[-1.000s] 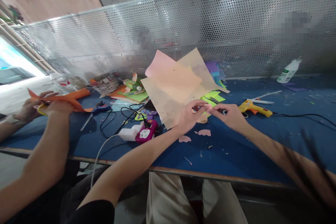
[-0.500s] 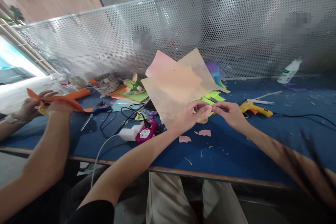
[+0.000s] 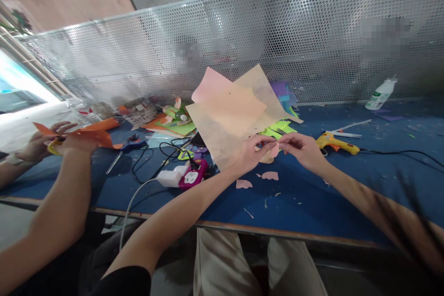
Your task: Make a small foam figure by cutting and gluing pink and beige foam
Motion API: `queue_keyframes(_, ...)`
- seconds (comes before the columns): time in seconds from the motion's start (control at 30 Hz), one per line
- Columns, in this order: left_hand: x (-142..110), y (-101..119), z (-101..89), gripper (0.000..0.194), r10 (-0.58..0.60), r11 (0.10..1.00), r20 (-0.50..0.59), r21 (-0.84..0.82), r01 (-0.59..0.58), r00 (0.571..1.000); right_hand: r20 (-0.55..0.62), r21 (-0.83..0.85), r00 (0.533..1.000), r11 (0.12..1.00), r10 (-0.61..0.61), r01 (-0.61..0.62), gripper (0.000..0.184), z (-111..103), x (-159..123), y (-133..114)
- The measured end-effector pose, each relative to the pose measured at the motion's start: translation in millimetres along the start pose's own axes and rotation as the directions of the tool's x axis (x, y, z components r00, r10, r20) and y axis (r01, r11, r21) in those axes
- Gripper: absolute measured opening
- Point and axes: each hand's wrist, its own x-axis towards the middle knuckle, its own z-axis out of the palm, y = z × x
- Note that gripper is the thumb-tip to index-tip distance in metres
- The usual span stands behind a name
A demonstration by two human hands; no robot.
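- Head view: the left hand [image 3: 255,150] pinches a small pink paper piece [image 3: 274,151] between thumb and fingers; the curled fingers cover much of it.
- The right hand [image 3: 300,148] grips the same piece from the other side, its fingertips meeting the left's; the exact contact is too small to make out.
- The pink paper piece is in front of the body, above the tabletop [image 3: 294,212]; its visible part hangs below the fingertips, lower end toward the wearer. Its long axis looks roughly up and down in view, but its full outline is hidden.
- Just behind the fingers, a dark slim tool [image 3: 280,132] on lime-green paper [image 3: 284,126] is partly covered.
- Nearer the wearer, two pink cutouts [image 3: 243,184] lie flat, longer from side to side.
- A large beige sheet [image 3: 225,125] overlaps a pink sheet [image 3: 208,85], hiding its lower part.
- To the right, a yellow glue gun [image 3: 336,143] lies on its side; blurred dark strands [image 3: 391,212] cross the right forearm.
- At far left, a co-worker's hands [image 3: 78,142] hold orange paper [image 3: 100,126]; a yellow-handled tool [image 3: 53,146] there is mostly hidden.
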Motion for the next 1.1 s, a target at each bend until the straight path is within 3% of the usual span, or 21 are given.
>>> queue_keyframes(0.6, -2.7, -2.5, 6.0, 0.035, -0.064, 0.985, 0.048, -0.155, 0.071, 0.997, 0.063, -0.092, 0.997, 0.995, 0.052, -0.046, 0.028, -3.9, 1.8, -4.2)
queue_keyframes(0.87, -4.6, 3.0, 1.7, 0.040, -0.035, 0.998, 0.021, -0.052, 0.036, 0.999, 0.068, -0.149, 0.997, 0.989, 0.034, -0.024, 0.032, -3.5, 1.2, -6.7)
queue_keyframes(1.0, -6.2, 10.2, -0.5, 0.044, -0.020, 0.999, 0.146, 0.038, 0.015, 0.989, -0.004, -0.136, 1.000, 0.991, 0.010, -0.010, 0.029, -3.9, 2.1, -3.1)
queue_keyframes(1.1, -4.5, 10.0, 0.9, 0.038, 0.027, 0.982, 0.217, 0.176, -0.066, 0.976, 0.000, -0.166, 1.000, 0.986, -0.018, 0.018, 0.026, -3.9, 0.9, -3.9)
